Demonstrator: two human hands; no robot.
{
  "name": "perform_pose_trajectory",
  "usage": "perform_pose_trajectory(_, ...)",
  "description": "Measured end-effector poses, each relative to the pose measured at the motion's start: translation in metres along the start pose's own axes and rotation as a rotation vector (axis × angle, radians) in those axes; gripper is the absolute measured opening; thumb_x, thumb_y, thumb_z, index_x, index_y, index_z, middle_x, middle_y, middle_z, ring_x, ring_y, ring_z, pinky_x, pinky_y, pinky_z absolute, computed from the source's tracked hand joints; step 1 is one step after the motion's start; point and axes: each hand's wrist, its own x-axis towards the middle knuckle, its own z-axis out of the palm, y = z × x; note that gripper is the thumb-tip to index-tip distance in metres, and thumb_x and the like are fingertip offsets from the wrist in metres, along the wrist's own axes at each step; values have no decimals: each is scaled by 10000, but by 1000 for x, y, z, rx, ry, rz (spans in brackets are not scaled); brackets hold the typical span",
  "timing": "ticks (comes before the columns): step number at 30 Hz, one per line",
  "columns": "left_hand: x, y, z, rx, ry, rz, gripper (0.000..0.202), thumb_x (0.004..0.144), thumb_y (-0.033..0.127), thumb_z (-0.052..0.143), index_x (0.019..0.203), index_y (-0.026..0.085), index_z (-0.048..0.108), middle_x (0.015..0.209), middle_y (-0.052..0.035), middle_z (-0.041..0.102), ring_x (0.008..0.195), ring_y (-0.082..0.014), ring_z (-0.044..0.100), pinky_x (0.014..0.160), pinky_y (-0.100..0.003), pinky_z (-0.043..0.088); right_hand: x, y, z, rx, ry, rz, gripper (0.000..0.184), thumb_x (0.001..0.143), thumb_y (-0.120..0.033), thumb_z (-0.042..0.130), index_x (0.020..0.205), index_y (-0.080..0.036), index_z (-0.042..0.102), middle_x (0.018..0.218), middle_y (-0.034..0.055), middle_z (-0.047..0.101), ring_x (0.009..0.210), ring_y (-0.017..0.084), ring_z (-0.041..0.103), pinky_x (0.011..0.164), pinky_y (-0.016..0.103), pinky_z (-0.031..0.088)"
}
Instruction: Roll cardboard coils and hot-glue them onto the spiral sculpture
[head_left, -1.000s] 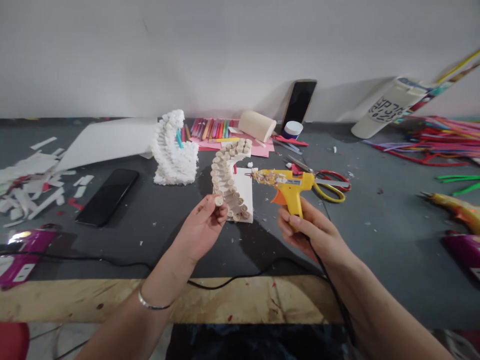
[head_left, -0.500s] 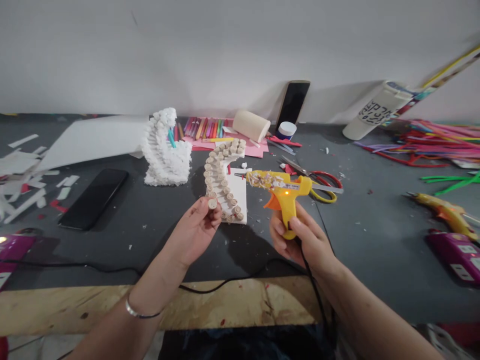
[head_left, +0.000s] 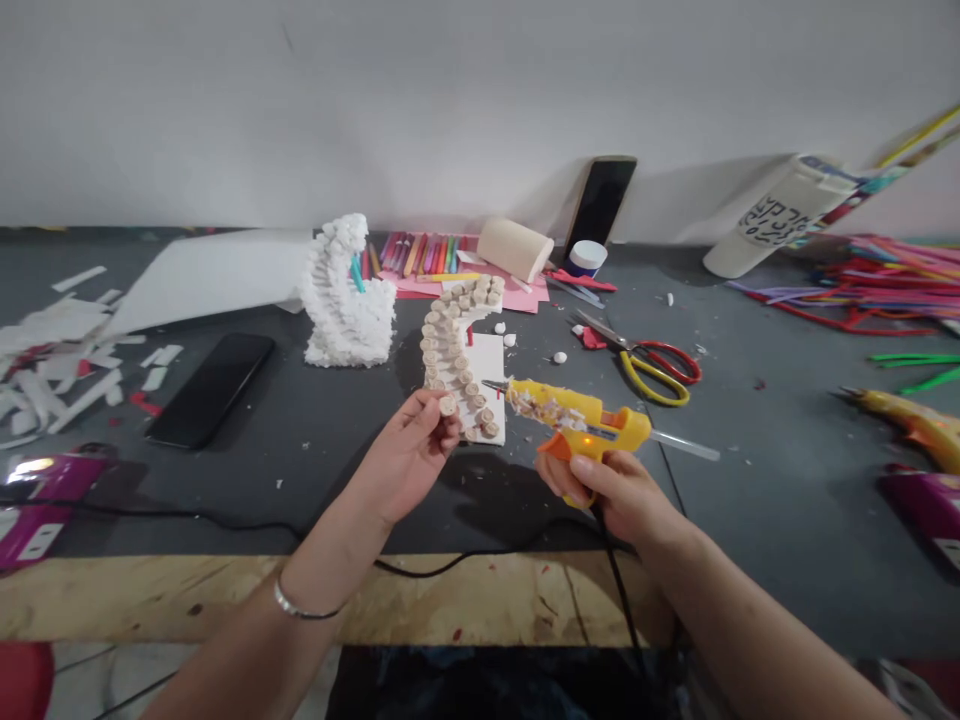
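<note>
Between the fingertips of my left hand (head_left: 414, 447) is a small round beige coil (head_left: 448, 406), like a rolled paper disc. My right hand (head_left: 611, 488) is wrapped round the grip of a yellow hot glue gun (head_left: 570, 410). Its nozzle points left, close to the coil, and a clear glue stick (head_left: 686, 446) juts from its back. Behind both hands lies a white curved model (head_left: 491, 362) covered with rows of similar coils. My left hand hides part of its lower left side. To its left stands a shaggy white curved model (head_left: 349, 300) with a teal piece.
Scissors (head_left: 654, 372) lie behind the glue gun. A black phone (head_left: 212, 390) and white scraps (head_left: 45, 370) are at left. Markers (head_left: 424, 254), a beige cylinder (head_left: 515, 248) and a propped phone (head_left: 602, 205) line the back. A second glue gun (head_left: 911, 420) rests at right; a black cord (head_left: 450, 570) crosses the front.
The glue gun has dipped and tilted, its nozzle now lower and nearer the coil. My left hand still pinches the coil. The whole view has shifted slightly.
</note>
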Motion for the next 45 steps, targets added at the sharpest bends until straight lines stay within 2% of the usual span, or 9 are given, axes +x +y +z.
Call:
perform_pose_trajectory(2,0,-1,-1,1,-6,3,244,696,248,832,826,145,653,724,-13,594,670,-84,554,590,-155,445,-4,2,0,-41,26,22,233,901,-422,576,993,-209,584,611,-27,453,594,152,447,560,300,356)
perform_pose_trajectory(4,-1,-2,-1,2,-13,7,243,684,246,840,820,147,666,738,-18,611,689,-85,568,598,-151,447,-6,3,1,-103,27,26,239,888,-402,607,1038,-219,574,671,-10,516,646,164,504,601,313,406)
perform_pose_trajectory(10,0,-3,-2,35,-20,-16,236,683,246,841,815,143,676,746,-13,635,679,-79,582,606,-151,456,-10,3,6,-284,0,27,343,835,-570,606,896,-232,593,750,28,578,625,163,511,546,299,433)
perform_pose_trajectory(13,0,-5,-2,49,-48,-27,248,681,262,845,819,133,683,718,-19,649,652,-78,592,624,-157,478,-9,6,9,-399,31,-68,397,820,-630,586,852,-235,602,798,47,572,648,175,510,554,312,436)
perform_pose_trajectory(16,0,-6,-2,49,-65,-40,261,666,273,855,815,132,694,695,-18,662,642,-78,613,637,-154,495,-7,9,11,-528,14,-177,362,843,-589,583,777,-234,568,807,55,575,713,197,532,634,344,451)
perform_pose_trajectory(18,0,-7,-3,53,-62,-48,261,658,276,859,811,137,700,698,-14,671,650,-75,623,640,-148,500,-6,10,11,-576,-3,-195,339,859,-550,587,755,-231,535,792,47,577,706,190,536,644,341,445)
perform_pose_trajectory(28,-3,-7,0,63,-39,-79,228,663,241,854,790,128,701,746,-9,672,623,-61,609,645,-155,517,-6,1,12,-687,-20,-116,471,875,-606,535,640,-202,473,626,-8,485,551,120,428,521,277,325)
perform_pose_trajectory(33,-3,-7,0,53,-45,-75,242,649,251,862,788,131,705,746,-8,668,628,-62,613,637,-151,514,-5,0,13,-684,-9,-142,466,876,-580,549,621,-202,455,588,-28,432,510,101,380,476,262,275)
perform_pose_trajectory(45,-2,-7,-2,53,-47,-77,218,672,236,847,796,129,703,756,-14,667,625,-62,603,648,-160,503,-4,-6,14,-776,-14,-111,442,867,-534,537,595,-201,437,565,-27,441,490,89,391,473,256,279)
